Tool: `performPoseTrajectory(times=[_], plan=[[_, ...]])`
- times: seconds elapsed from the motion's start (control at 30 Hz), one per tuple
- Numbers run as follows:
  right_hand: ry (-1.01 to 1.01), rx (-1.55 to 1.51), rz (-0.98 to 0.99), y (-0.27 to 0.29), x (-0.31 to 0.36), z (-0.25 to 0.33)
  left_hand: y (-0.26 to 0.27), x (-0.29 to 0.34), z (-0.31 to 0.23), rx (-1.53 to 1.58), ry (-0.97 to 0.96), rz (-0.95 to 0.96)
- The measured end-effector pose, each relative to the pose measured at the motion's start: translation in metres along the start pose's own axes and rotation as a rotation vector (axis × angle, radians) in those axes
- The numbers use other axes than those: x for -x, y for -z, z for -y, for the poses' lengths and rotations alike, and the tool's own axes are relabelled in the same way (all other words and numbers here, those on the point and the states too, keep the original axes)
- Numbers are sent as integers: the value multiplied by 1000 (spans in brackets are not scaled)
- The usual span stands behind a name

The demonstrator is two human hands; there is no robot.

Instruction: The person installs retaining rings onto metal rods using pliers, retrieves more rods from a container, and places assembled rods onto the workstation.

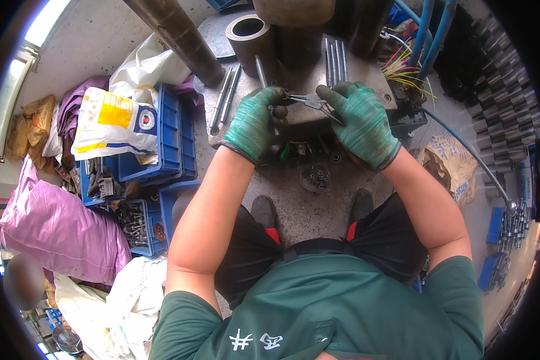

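Landmark: hollow metal cylinder (253,53), upright on a steel bench (306,117). Left hand (253,119): green-gloved, on the wearer's side of the cylinder, closed around a metal rod (260,71) that tilts toward it. Right hand (363,123): likewise gloved, apart from the left, right of the cylinder, gripping pliers (313,102), their nose at the left fingers; contact cannot be told. Loose rods (336,63): right of the cylinder. Blue crates (170,135): left of the cylinder, beyond the bench.
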State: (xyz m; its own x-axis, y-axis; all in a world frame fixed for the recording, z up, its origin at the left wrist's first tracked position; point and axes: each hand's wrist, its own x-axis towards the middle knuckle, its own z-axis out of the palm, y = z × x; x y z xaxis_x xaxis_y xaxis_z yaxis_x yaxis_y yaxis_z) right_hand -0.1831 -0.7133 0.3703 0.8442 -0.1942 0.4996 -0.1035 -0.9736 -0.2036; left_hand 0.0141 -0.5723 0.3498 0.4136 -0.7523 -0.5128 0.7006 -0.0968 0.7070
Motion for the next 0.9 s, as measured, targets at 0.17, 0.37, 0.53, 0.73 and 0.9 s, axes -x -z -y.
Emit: performPoseTrajectory(times=[0.17, 0.37, 0.53, 0.73, 0.9], plan=[[30, 35, -64, -2, 0, -1, -13, 10, -2, 42, -34, -43], [36, 42, -58, -3, -1, -2, -1, 2, 1, 0, -31, -2], [34, 46, -7, 0, -2, -1, -2, 4, 1, -38, -114, 4], [-278, -254, 86, -2, 3, -6, -19, 31, -3, -519, -456, -31], [-512, -559, 112, 16, 0, -21, -7, 28, -2, -642, -573, -46]])
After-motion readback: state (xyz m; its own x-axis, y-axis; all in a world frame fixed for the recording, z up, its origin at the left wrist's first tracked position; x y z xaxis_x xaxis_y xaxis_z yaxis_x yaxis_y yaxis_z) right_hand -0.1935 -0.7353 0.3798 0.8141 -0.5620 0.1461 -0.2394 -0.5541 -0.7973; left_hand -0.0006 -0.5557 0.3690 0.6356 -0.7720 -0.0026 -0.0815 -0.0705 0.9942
